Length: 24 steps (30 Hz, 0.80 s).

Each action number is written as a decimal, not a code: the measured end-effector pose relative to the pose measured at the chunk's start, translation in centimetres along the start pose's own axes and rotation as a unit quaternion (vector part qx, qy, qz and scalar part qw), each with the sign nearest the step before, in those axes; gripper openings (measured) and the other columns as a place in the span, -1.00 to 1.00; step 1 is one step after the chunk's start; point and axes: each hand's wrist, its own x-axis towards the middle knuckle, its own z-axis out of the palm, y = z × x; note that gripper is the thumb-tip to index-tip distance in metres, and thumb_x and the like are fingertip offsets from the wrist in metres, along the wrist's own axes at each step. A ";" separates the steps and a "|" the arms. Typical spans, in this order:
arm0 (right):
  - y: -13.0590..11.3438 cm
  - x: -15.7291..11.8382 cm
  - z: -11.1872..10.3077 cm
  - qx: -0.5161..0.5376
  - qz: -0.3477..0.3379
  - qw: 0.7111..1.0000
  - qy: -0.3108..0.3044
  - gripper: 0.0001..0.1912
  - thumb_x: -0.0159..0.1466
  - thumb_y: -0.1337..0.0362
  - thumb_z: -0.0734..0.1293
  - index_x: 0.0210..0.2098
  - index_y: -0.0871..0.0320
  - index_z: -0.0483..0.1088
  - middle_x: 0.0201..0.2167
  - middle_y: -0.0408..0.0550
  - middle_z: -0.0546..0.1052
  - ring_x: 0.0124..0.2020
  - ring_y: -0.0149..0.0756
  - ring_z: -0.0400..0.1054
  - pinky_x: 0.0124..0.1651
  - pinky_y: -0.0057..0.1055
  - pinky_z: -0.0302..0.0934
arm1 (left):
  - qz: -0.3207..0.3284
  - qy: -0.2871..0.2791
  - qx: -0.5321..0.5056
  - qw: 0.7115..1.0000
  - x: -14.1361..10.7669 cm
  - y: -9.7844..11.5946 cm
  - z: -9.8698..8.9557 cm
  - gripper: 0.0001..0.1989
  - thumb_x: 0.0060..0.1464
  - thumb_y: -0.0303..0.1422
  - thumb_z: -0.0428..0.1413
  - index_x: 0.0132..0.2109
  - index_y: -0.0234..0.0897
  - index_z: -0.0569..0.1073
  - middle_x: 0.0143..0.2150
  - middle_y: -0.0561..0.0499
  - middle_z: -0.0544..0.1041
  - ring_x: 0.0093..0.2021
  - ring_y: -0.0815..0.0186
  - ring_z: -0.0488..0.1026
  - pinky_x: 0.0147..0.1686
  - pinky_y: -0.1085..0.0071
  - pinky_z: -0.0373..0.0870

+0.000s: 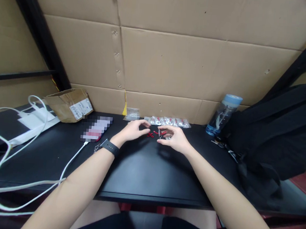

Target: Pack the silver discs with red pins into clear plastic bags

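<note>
My right hand (177, 139) pinches a small shiny metal disc (159, 134), seen nearly edge-on, between thumb and fingers. A red cord piece (163, 132) shows just beside the disc; whether it is tied to it I cannot tell. My left hand (136, 130) is open, thumb and fingers apart, with nothing visible between them. Close to its fingertips a looped red cord (150, 135) lies on the black table (148, 170). Behind both hands runs a row of clear packets (169, 121) with silvery and red items in them.
An empty-looking clear bag (132, 114) lies behind my left hand. To the left are a phone (97, 128) on a white cable, a brown paper bag (69, 104) and a white power strip (35, 130). At right stand a water bottle (223, 114) and a black backpack (276, 127).
</note>
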 end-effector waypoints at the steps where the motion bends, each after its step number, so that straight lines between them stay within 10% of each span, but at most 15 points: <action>1: 0.0 0.0 0.0 -0.008 -0.005 1.000 0.002 -0.45 -0.02 0.24 0.60 -0.02 0.15 0.56 -0.02 0.07 0.60 -0.17 -0.17 0.54 -0.02 -0.15 0.48 | -0.043 0.033 0.088 0.995 -0.1 -1.0 -0.4 -0.71 0.16 -0.21 0.18 0.00 -0.17 0.56 0.09 -0.14 0.59 0.15 -0.02 0.46 0.18 0.00 0.30; 8: 0.0 0.0 0.0 -0.012 -0.005 1.000 0.006 -0.48 -0.02 0.26 0.59 -0.07 0.10 0.49 -0.04 0.04 0.60 -0.16 -0.18 0.53 -0.11 -0.24 0.46 | -0.170 0.008 0.284 0.944 -0.5 -6.4 -2.1 -0.53 0.25 -0.18 0.03 0.24 -0.18 0.40 0.45 -0.23 0.21 0.40 -0.15 0.11 0.20 -0.23 0.14; 24: -0.5 -0.1 -0.2 -0.018 -0.016 1.000 0.000 -0.69 0.00 0.22 0.57 -0.29 0.13 0.50 -0.13 0.04 0.64 -0.13 -0.13 0.55 -0.05 -0.18 0.42 | -0.107 0.095 0.286 0.948 0.0 -6.0 -2.5 -0.72 0.16 -0.40 0.04 -0.04 -0.12 0.56 0.00 -0.11 0.65 0.10 0.00 0.47 0.08 0.06 0.12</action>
